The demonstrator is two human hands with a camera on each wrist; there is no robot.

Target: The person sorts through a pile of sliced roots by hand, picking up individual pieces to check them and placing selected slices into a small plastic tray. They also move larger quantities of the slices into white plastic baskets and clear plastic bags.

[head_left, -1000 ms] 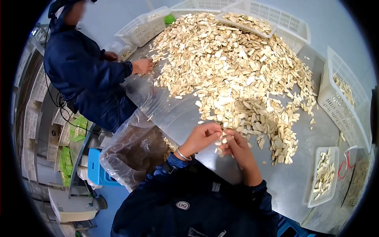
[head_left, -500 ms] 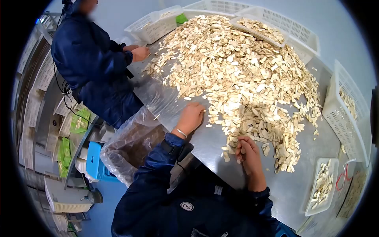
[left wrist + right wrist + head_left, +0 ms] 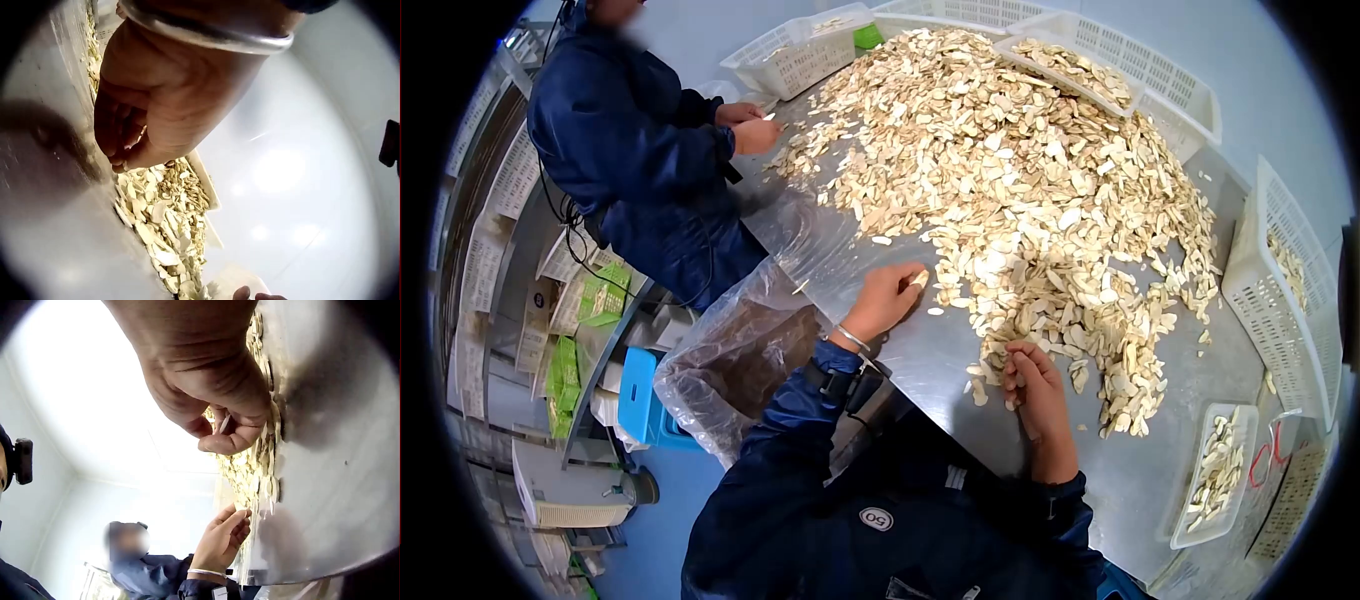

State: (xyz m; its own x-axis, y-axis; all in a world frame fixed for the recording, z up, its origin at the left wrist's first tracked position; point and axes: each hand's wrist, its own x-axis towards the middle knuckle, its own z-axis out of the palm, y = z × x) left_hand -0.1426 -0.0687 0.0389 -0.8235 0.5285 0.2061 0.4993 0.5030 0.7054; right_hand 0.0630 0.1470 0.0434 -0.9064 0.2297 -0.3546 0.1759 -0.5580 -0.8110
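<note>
A broad heap of pale, flat dried slices [image 3: 1000, 150] covers much of the metal table. Left of its near edge, my left hand [image 3: 878, 300] pinches one slice [image 3: 919, 279] between thumb and fingers, low over the bare metal. In the left wrist view the fingertips of the left hand [image 3: 162, 100] meet, largely hiding that slice. At the heap's near tip, my right hand [image 3: 1037, 390] has its fingers curled in. The right wrist view shows a thin slice [image 3: 225, 424] held within the curled fingers of the right hand [image 3: 206, 387].
A bin lined with clear plastic [image 3: 710, 350] stands at the table's left edge. White crates [image 3: 1285, 300] line the back and right. A shallow tray [image 3: 1250, 440] of slices lies at the right. Another person [image 3: 635, 150] works at the left with a slice in hand.
My hands were together at the heap's near edge; the left has moved left, away from the right, and a slice now shows at its fingertips. The other person's hands have drawn back from the heap.
</note>
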